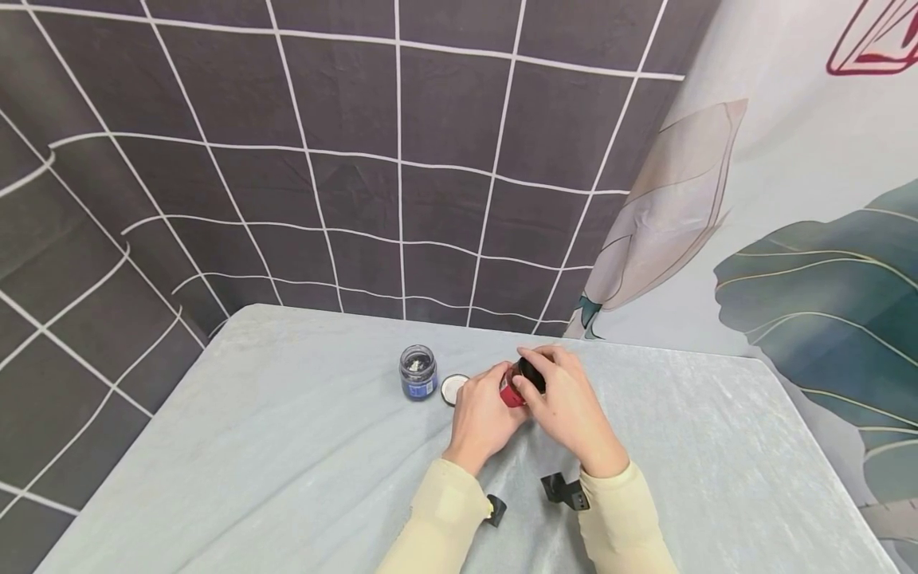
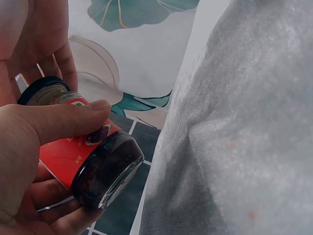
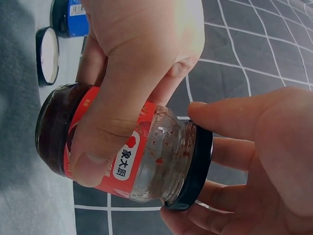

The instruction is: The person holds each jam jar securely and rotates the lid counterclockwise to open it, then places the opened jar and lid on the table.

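A glass jar with a red label (image 3: 132, 161) lies tilted in my left hand (image 1: 484, 414), thumb across the label and fingers behind it. Dark contents fill its lower part, and reddish specks stick to the glass near the neck. Its black lid (image 3: 195, 169) sits at the jar's mouth. My right hand (image 1: 570, 402) grips the lid by its rim, thumb and fingertips spread round the edge. In the left wrist view the left thumb presses the label, and the right hand's fingers show behind the lid (image 2: 41, 88).
Left of the hands, a jar with a blue label (image 1: 419, 389) stands uncovered on the pale cloth-covered table (image 1: 287, 446). Close beside it lies another lid (image 1: 453, 389), its white inside facing up. A dark grid-patterned curtain (image 1: 344, 191) hangs behind the table.
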The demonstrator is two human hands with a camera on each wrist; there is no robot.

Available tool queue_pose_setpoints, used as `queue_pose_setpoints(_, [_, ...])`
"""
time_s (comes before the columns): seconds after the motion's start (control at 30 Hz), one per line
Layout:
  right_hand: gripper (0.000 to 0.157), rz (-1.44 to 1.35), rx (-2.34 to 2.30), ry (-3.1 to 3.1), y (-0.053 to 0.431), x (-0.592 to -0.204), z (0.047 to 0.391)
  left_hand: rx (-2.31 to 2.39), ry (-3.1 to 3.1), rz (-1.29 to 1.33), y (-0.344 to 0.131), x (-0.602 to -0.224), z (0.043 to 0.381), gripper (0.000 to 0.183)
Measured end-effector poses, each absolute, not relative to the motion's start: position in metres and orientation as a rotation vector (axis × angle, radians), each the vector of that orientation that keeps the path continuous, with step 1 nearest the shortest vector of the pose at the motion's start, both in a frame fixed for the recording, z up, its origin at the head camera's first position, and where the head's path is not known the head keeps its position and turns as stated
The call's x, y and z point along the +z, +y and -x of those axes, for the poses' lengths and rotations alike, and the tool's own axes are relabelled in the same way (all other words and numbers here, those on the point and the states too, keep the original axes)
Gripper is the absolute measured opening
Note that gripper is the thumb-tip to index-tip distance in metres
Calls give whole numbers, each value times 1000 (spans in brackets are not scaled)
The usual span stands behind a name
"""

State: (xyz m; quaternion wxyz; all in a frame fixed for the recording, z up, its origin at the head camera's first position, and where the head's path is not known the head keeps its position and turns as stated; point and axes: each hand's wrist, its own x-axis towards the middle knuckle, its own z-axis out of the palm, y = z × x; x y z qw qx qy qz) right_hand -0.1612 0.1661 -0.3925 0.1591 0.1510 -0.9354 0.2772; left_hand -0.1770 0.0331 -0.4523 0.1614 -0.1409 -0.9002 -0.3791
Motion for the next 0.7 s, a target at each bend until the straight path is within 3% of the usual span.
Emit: queue_pose_setpoints(0.7, [38,-463,799,-2672,167,-393,161,-1102,-2566,400,32,-453,178,36])
